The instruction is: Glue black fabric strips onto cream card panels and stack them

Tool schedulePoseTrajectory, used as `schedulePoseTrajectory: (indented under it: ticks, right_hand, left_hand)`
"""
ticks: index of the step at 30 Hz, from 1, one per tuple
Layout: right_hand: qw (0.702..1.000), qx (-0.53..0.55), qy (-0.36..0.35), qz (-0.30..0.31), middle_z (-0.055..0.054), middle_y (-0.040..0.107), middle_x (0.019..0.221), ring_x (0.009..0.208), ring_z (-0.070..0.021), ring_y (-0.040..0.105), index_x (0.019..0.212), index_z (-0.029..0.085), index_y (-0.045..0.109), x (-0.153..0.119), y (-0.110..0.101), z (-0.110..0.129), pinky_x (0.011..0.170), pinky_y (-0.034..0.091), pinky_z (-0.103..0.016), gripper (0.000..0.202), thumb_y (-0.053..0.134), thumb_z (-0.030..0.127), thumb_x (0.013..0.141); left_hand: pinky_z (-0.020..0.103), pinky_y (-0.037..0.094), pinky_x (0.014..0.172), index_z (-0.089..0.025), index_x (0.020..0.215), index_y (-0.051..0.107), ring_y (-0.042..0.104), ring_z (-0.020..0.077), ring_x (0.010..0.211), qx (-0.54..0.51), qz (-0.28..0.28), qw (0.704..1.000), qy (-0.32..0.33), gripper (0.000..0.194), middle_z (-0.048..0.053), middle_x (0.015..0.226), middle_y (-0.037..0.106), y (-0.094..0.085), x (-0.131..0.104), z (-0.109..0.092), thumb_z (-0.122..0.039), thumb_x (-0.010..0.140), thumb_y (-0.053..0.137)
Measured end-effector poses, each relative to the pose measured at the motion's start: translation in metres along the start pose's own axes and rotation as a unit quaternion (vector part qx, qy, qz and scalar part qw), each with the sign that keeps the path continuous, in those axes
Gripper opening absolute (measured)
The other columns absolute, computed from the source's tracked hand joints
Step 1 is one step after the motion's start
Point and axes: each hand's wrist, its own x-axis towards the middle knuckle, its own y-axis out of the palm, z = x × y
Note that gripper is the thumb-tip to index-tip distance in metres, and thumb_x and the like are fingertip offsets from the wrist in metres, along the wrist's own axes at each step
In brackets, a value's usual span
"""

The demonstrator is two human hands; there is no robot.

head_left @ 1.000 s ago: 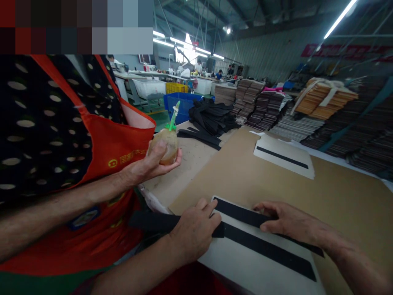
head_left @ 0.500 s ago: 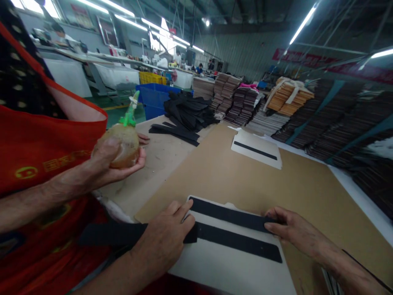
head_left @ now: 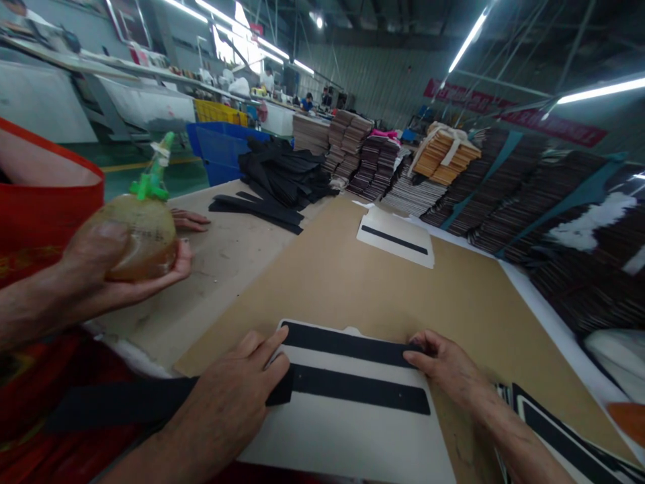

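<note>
A white board [head_left: 347,437] lies in front of me with two black strips across it. My left hand [head_left: 246,383] presses a fingertip on the left end of the upper black strip [head_left: 347,343]. Under that same hand a spare black strip [head_left: 125,400] is held, sticking out to the left. My right hand [head_left: 443,359] pinches the right end of the upper strip at the board's edge. Below, the lower black strip [head_left: 360,390] lies flat and roughly parallel.
At left, a co-worker's hands [head_left: 101,269] hold a squeeze bottle [head_left: 138,235] with a green nozzle. Black strips [head_left: 282,178] are heaped near a blue bin [head_left: 216,148]. Another striped board [head_left: 396,235] lies farther off; striped boards [head_left: 554,437] sit at lower right.
The view has swung to the right, so things appear shifted left. Both my hands keep their places on the upper strip. The co-worker still holds the bottle.
</note>
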Motion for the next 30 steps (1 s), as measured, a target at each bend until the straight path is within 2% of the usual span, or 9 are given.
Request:
schedulePoseTrajectory:
  ticks: [4,9,15,20,26,30]
  right_hand:
    - [0.999,-0.03,0.009,-0.011,0.001,0.059,0.074,0.071,-0.0156,0.052,0.08,0.021,0.056,-0.0036,0.0003,0.0047,0.069,0.041,-0.03,0.02,0.061,0.04,0.074]
    - [0.998,-0.055,0.009,-0.027,0.0,0.059,0.075,0.072,-0.0169,0.054,0.081,0.021,0.059,-0.0071,0.0006,0.0088,0.068,0.041,-0.03,0.022,0.06,0.042,0.074]
    - [0.997,-0.07,-0.003,-0.042,0.0,0.058,0.074,0.071,-0.0166,0.053,0.081,0.021,0.06,-0.0057,0.0016,0.0061,0.067,0.04,-0.03,0.023,0.06,0.043,0.073]
    - [0.995,-0.094,-0.007,-0.043,-0.001,0.059,0.075,0.071,-0.0168,0.053,0.081,0.021,0.059,-0.0063,0.0024,0.0054,0.068,0.041,-0.031,0.02,0.06,0.041,0.075]
    - [0.988,-0.135,-0.023,-0.07,-0.005,0.063,0.086,0.08,-0.0194,0.058,0.087,0.02,0.058,-0.006,0.0042,0.0024,0.075,0.044,-0.033,0.021,0.061,0.039,0.078]
    - [0.978,-0.193,-0.043,-0.058,-0.003,0.065,0.082,0.075,-0.0183,0.06,0.087,0.021,0.058,-0.0075,0.0054,0.0084,0.069,0.043,-0.031,0.011,0.057,0.032,0.084]
  left_hand:
    - [0.05,0.046,0.1,-0.017,0.107,0.067,0.049,0.0311,0.12,0.005,0.019,1.0,-0.008,0.05,0.011,0.154,0.041,-0.0025,0.0011,-0.0011,0.006,0.068,0.045]
    - [0.051,0.046,0.101,-0.017,0.111,0.068,0.05,0.0316,0.12,0.017,0.015,1.0,-0.005,0.052,0.012,0.153,0.041,-0.0026,0.002,-0.0013,0.006,0.07,0.044]
    - [0.05,0.047,0.101,-0.018,0.108,0.069,0.05,0.0302,0.119,0.015,0.008,1.0,-0.008,0.051,0.01,0.153,0.042,-0.0014,0.0013,-0.0011,0.006,0.069,0.046]
    - [0.051,0.046,0.102,-0.017,0.109,0.068,0.05,0.031,0.12,0.022,0.024,0.999,-0.01,0.05,0.01,0.154,0.041,-0.0019,0.0015,-0.0008,0.003,0.068,0.049]
    - [0.05,0.048,0.1,-0.018,0.105,0.068,0.051,0.0305,0.119,0.016,-0.014,1.0,0.003,0.047,0.01,0.151,0.045,0.0005,0.0009,0.001,0.004,0.069,0.047]
    - [0.048,0.047,0.1,-0.02,0.104,0.068,0.051,0.0292,0.119,0.014,-0.011,1.0,-0.009,0.046,0.007,0.15,0.046,0.0022,0.0008,0.0027,0.003,0.069,0.048]
